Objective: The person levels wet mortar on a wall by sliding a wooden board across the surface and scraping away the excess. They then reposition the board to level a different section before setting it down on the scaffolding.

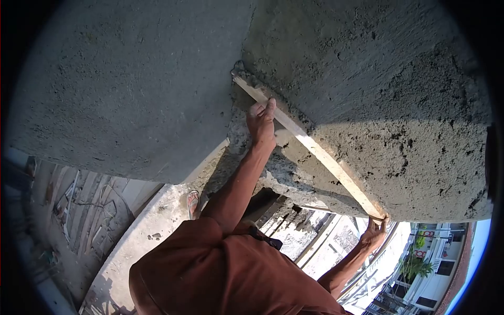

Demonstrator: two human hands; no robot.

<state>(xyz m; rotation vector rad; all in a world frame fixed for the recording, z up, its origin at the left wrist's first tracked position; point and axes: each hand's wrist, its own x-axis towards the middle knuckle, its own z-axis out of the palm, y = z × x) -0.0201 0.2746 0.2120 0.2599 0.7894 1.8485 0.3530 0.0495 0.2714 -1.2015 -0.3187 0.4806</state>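
A long, straight wooden batten (329, 161) lies slantwise along the lower edge of a mortar-covered surface. Near its upper end, my left hand (261, 123) is closed on it, with the thumb pressed against the wood. My right hand (374, 236) holds the opposite end, fingertips on the edge and wrist below. Wet grey mortar (257, 84) clings along the batten's upper side and is heaped at the far tip. The plaster (409, 152) beyond the batten is rough and pitted, half in sunlight. Parts of both hands' fingers are hidden behind the wood.
A smoother grey plastered wall (131, 94) fills the left and meets the rough plaster at a corner. Below are a concrete ledge (128, 252), a sandalled foot (192, 202) and scattered timber scraps (89, 199). A white building (436, 278) with plants stands at the lower right.
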